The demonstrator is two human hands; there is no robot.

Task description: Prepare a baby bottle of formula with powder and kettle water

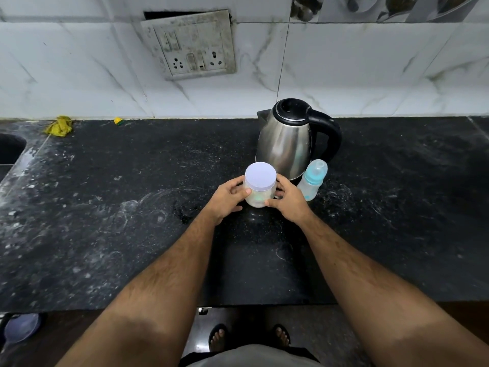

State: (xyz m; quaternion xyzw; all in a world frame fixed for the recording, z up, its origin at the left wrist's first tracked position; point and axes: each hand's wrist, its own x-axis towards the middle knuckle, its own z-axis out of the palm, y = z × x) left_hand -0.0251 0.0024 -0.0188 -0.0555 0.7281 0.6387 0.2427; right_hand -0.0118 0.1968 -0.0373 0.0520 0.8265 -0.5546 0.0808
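Speckled black stone surface [132, 221] wide open leftward, my left hand [227, 198] and right hand [288, 201] fingers curled around round white-lidded plastic jar [260, 185], steel kettle [285, 144] and baby bottle [312, 182] close behind.

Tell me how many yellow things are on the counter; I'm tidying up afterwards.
2. A crumpled yellow cloth lies at the back left against the wall, near the sink. A small yellow scrap sits to its right, also by the wall. None seem hidden.

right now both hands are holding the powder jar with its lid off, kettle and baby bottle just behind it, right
Not quite: the head view shows the white lid on the powder jar. Left hand and right hand do hold it, with the kettle and baby bottle just behind.
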